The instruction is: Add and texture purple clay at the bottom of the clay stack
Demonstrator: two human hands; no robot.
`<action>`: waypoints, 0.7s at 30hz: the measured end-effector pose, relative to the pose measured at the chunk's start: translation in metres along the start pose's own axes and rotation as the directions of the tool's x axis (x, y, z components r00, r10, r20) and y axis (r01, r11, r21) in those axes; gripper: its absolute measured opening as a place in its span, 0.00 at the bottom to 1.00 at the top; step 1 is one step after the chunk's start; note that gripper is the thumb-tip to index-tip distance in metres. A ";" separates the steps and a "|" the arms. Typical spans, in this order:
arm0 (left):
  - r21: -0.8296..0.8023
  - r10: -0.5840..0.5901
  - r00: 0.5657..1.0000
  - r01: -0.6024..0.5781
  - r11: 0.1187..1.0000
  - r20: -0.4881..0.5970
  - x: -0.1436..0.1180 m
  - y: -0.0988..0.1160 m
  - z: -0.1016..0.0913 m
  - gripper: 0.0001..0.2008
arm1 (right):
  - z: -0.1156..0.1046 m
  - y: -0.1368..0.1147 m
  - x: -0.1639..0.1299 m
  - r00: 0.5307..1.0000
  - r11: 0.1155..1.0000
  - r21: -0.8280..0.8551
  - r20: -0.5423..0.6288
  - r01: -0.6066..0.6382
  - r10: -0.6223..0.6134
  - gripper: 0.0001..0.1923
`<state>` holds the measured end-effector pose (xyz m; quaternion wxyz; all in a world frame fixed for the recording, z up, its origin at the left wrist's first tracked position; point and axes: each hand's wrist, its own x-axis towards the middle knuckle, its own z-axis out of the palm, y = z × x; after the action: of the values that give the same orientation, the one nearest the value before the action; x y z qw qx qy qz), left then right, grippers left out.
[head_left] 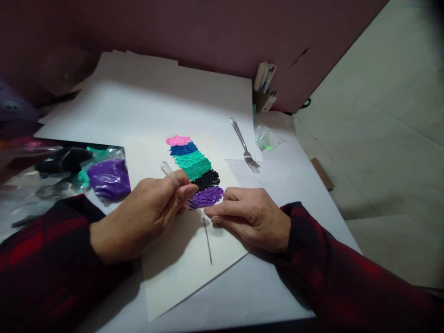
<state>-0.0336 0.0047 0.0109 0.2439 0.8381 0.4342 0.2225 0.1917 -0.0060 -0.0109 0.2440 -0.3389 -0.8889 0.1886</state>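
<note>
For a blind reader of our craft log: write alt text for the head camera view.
The left hand grips a clear plastic tool at the purple bottom band of a striped clay feather on white paper, while the right hand presses the sheet flat. A fork lies beyond; bagged purple clay lies at left.

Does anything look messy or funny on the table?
Nothing is spilled or broken. One odd thing: a metal fork lies on the white paper beside the clay feather picture. The left hand holds a clear stick; the right hand presses the card.
</note>
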 end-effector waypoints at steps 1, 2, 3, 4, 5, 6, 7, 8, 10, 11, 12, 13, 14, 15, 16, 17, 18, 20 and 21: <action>0.011 0.006 1.000 -0.006 1.000 0.005 0.000 0.000 0.000 0.14 | 0.000 0.000 0.000 1.000 1.000 0.000 0.003 -0.004 0.004 0.09; 0.020 0.011 1.000 -0.012 1.000 0.007 0.001 0.001 -0.001 0.13 | 0.000 0.000 0.000 1.000 1.000 0.000 0.005 -0.006 0.006 0.09; 0.028 0.019 1.000 -0.019 0.999 0.009 0.001 0.001 -0.001 0.13 | 0.000 0.000 0.000 1.000 1.000 -0.001 0.006 -0.007 0.007 0.09; 0.035 0.029 1.000 -0.029 0.999 0.010 0.002 0.002 -0.001 0.13 | 0.000 0.000 0.000 1.000 1.000 -0.002 0.005 -0.007 0.007 0.09; 0.042 0.039 0.999 -0.039 0.998 0.010 0.002 0.002 -0.002 0.12 | 0.000 0.000 0.000 1.000 1.000 -0.002 0.003 -0.004 0.004 0.09; 0.049 0.047 0.999 -0.047 0.998 0.010 0.002 0.002 -0.002 0.12 | 0.000 0.000 0.000 1.000 1.000 0.000 0.000 -0.001 0.001 0.09; 0.057 0.051 0.999 -0.051 0.997 0.011 0.002 0.002 -0.002 0.12 | 0.000 0.001 0.000 1.000 1.000 0.001 -0.004 0.003 -0.003 0.09; 0.063 0.049 0.999 -0.050 0.997 0.015 0.003 0.003 -0.002 0.12 | 0.000 0.001 0.000 1.000 1.000 0.003 -0.007 0.006 -0.005 0.09; 0.069 0.035 0.999 -0.037 0.997 0.033 0.002 0.002 -0.003 0.12 | 0.001 0.001 0.000 1.000 1.000 0.006 -0.008 0.010 -0.010 0.09; 0.070 0.028 0.999 -0.031 0.997 0.043 0.002 0.002 -0.004 0.13 | 0.001 0.000 0.000 1.000 1.000 0.006 -0.007 0.010 -0.010 0.09; 0.073 0.022 0.998 -0.026 0.997 0.052 0.002 0.003 -0.005 0.13 | 0.001 0.000 0.000 1.000 1.000 0.005 -0.008 0.011 -0.011 0.09; 0.079 0.016 0.998 -0.020 0.997 0.059 0.002 0.003 -0.005 0.13 | 0.001 0.000 0.000 1.000 1.000 0.003 -0.008 0.011 -0.011 0.09; 0.084 0.010 0.998 -0.016 0.996 0.064 0.002 0.003 -0.006 0.13 | 0.001 0.000 0.000 1.000 1.000 0.001 -0.006 0.010 -0.010 0.09; 0.088 0.007 0.998 -0.013 0.996 0.068 0.002 0.003 -0.007 0.14 | 0.001 0.000 0.000 1.000 1.000 0.000 -0.004 0.006 -0.006 0.09; 0.089 0.004 0.997 -0.011 0.996 0.073 0.002 0.003 -0.008 0.14 | 0.001 0.000 0.000 1.000 1.000 0.000 0.000 0.002 -0.002 0.09; 0.091 0.002 0.997 -0.009 0.996 0.077 0.002 0.003 -0.008 0.14 | 0.001 0.000 0.000 1.000 1.000 0.000 0.004 -0.001 0.001 0.09; 0.095 -0.003 0.997 -0.005 0.996 0.079 0.003 0.003 -0.008 0.14 | 0.001 0.001 0.000 1.000 1.000 0.002 0.004 -0.003 0.003 0.09; 0.103 -0.005 0.997 -0.003 0.995 0.079 0.003 0.003 -0.009 0.15 | 0.001 0.001 -0.001 1.000 1.000 0.007 -0.005 0.001 -0.001 0.09; 0.105 -0.007 0.997 -0.002 0.994 0.080 0.003 0.003 -0.010 0.15 | 0.001 0.001 -0.001 1.000 1.000 0.009 -0.011 0.005 -0.005 0.09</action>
<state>-0.0355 0.0080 0.0210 0.2172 0.8575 0.4361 0.1652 0.1923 -0.0059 -0.0124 0.2510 -0.3366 -0.8875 0.1902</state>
